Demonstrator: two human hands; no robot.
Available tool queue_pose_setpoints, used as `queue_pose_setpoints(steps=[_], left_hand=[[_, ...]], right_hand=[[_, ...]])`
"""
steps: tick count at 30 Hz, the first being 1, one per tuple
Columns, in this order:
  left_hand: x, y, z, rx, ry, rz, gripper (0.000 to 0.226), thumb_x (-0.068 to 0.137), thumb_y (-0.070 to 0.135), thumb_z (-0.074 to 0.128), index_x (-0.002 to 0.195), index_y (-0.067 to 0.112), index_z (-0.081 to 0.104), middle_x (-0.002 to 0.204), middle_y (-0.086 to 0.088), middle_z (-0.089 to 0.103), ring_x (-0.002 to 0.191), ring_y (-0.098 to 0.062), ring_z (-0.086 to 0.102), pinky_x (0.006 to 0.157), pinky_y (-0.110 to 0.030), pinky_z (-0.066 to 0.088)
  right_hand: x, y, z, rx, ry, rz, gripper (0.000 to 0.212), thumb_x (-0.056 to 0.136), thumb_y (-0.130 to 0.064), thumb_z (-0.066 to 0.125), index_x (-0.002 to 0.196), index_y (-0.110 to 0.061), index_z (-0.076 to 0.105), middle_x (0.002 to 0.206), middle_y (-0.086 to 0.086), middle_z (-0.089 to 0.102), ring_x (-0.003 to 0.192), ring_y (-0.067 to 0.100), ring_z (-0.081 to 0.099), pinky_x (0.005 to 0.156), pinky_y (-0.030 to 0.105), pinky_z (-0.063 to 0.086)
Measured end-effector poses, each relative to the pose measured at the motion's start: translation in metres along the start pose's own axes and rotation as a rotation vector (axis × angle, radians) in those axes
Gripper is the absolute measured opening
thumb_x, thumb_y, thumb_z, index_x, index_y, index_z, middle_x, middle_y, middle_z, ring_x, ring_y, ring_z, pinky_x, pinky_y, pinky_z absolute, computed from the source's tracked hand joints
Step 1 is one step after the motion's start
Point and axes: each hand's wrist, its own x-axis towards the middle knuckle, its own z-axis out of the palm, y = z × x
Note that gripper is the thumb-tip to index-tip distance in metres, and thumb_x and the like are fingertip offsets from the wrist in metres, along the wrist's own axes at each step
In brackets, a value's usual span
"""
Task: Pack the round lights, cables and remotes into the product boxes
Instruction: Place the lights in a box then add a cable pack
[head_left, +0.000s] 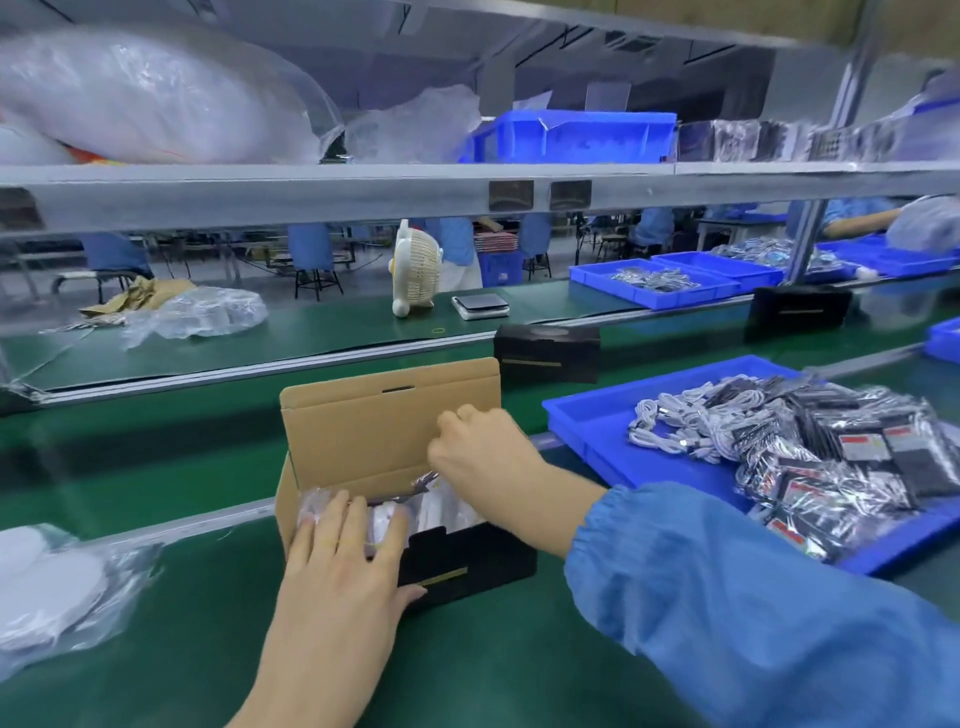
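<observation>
We find the left hand (345, 553) fingers spread, pressing bagged contents into the open product box (384, 467); right hand (480, 454) fingers curled inside, hold unclear. Lid unclosed; cables (691, 426) and bagged remotes (852, 467) remain in the blue tray (587, 421).

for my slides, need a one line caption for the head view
Left hand presses bagged items into an open product box while right hand reaches inside.
</observation>
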Motion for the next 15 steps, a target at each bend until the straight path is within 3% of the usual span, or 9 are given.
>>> queue_pose_setpoints(steps=[5,8,10,12,15], left_hand=[[-0.002,0.006,0.000,0.044,-0.025,-0.045,0.073,0.035,0.029,0.101,0.096,-0.002,0.076,0.097,-0.034,0.068,0.094,-0.052,0.067,0.071,-0.063,0.055],[-0.001,0.007,0.001,0.028,-0.035,-0.057,0.074,0.033,0.029,0.102,0.095,-0.002,0.076,0.097,-0.034,0.068,0.094,-0.051,0.068,0.070,-0.063,0.055],[-0.004,0.008,-0.001,0.024,-0.061,-0.082,0.075,0.032,0.027,0.102,0.095,-0.004,0.076,0.098,-0.036,0.068,0.095,-0.052,0.067,0.069,-0.064,0.055],[-0.005,0.012,-0.007,-0.004,-0.126,-0.115,0.078,0.026,0.018,0.103,0.094,-0.008,0.074,0.101,-0.041,0.065,0.097,-0.058,0.064,0.066,-0.064,0.055],[-0.007,0.018,-0.012,-0.053,-0.208,-0.162,0.085,0.020,0.017,0.102,0.093,-0.014,0.072,0.105,-0.045,0.061,0.097,-0.064,0.060,0.060,-0.064,0.054]], right_hand=[[0.003,0.030,0.003,0.097,-0.042,0.056,0.016,0.082,0.002,0.060,0.092,-0.011,0.062,0.101,0.006,0.063,0.083,0.031,0.060,0.058,0.031,0.033],[0.002,0.023,0.007,-0.016,-0.053,0.036,0.025,0.079,0.003,0.061,0.068,-0.010,0.042,0.084,0.006,0.055,0.072,0.030,0.054,0.050,0.030,0.024],[0.003,0.009,0.007,-0.080,-0.103,-0.066,0.017,0.083,0.002,0.058,0.075,-0.011,0.049,0.089,0.009,0.057,0.081,0.031,0.062,0.056,0.032,0.031],[0.006,0.005,0.006,-0.106,-0.166,-0.185,0.015,0.088,-0.001,0.054,0.096,-0.010,0.062,0.097,0.009,0.060,0.087,0.033,0.062,0.058,0.033,0.034],[0.002,0.045,-0.001,0.314,-0.108,-0.207,0.025,0.091,-0.012,0.051,0.104,-0.020,0.070,0.098,-0.001,0.068,0.089,0.027,0.061,0.061,0.026,0.038]])
